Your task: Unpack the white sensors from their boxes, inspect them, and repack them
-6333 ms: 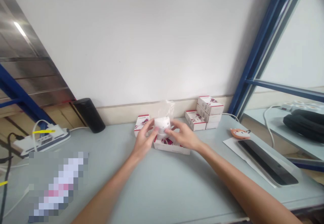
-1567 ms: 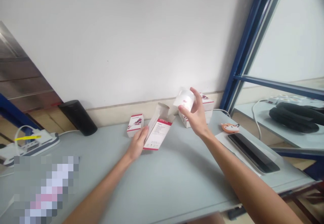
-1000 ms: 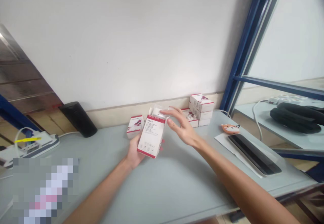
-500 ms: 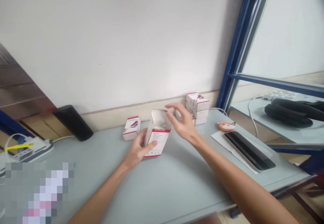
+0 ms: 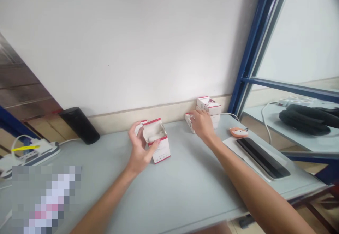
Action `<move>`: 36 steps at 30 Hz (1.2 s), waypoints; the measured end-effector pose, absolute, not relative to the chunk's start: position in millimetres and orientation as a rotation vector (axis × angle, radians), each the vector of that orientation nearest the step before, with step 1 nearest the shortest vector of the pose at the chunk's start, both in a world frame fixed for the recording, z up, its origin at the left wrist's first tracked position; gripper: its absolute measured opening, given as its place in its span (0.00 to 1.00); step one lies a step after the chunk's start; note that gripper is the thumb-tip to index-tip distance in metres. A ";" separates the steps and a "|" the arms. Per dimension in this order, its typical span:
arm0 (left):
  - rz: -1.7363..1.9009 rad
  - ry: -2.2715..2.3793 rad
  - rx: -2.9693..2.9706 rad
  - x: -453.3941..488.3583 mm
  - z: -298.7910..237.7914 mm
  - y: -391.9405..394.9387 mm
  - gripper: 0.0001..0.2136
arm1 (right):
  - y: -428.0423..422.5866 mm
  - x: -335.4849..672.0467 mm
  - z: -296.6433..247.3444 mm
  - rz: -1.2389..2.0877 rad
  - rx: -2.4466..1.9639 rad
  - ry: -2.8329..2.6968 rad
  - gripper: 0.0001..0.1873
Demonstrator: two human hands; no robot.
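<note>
My left hand (image 5: 139,154) is closed on a white cardboard box (image 5: 161,151) with red edging. The box stands tilted on the table with its top open toward me, showing a pale inside. Behind it and my fingers, part of another white box (image 5: 140,125) shows. My right hand (image 5: 202,124) reaches to a low white-and-red box (image 5: 189,123) beside a stack of similar boxes (image 5: 214,110). Its fingers are curled over the top of that low box, and whatever they pinch is hidden.
A black cylinder (image 5: 79,125) leans at the back left, near a power strip (image 5: 31,158). On the right lie a dark phone-like slab (image 5: 262,156), white paper (image 5: 230,144) and an orange-and-white animal-shaped item (image 5: 238,132). A blue frame (image 5: 242,61) borders a mirror.
My right hand has left the open box's flap and moved right and back to the low box by the stack. The open box now tips differently, its opening facing me more.
</note>
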State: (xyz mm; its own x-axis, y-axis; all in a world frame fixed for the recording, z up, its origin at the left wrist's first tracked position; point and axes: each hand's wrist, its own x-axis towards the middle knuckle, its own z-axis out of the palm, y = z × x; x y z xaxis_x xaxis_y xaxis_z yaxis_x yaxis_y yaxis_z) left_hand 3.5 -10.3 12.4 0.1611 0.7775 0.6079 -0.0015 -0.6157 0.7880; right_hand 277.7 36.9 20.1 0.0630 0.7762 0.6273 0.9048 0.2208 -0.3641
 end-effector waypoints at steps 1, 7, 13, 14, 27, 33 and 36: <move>1.536 0.736 1.830 3.8 10.6 -10.0 0.37 | 29.6 271.0 28.1 -0.184 -1.418 -1.690 0.15; 1.575 0.674 2.103 4.8 1.4 -9.7 0.27 | -27.0 213.5 54.9 -0.258 -0.613 -1.925 0.15; 1.584 0.648 2.195 5.1 -2.2 -9.9 0.27 | -35.8 193.8 39.2 -0.222 -0.586 -2.059 0.23; 1.584 0.650 2.203 5.1 -2.9 -10.0 0.27 | -34.9 194.1 37.3 -0.186 -0.586 -2.063 0.25; 1.502 0.692 2.276 1.0 -1.9 -15.7 0.23 | -35.8 180.3 29.0 -0.209 -0.409 -1.834 0.22; 1.563 0.722 2.275 0.3 -5.4 -12.4 0.24 | -36.4 184.2 35.1 -0.174 -0.611 -1.959 0.21; 1.519 0.760 2.291 0.1 -5.3 -11.2 0.21 | -39.0 189.1 42.8 -0.116 -0.717 -2.015 0.19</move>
State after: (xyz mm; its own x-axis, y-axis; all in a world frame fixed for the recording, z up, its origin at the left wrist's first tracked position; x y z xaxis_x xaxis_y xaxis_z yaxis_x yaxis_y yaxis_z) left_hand 0.1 -11.2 -5.3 0.3052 0.5711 0.7620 0.2670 -0.8194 0.5072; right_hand 189.1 -39.0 42.8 -0.3678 0.4396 0.8194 0.5306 0.8229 -0.2033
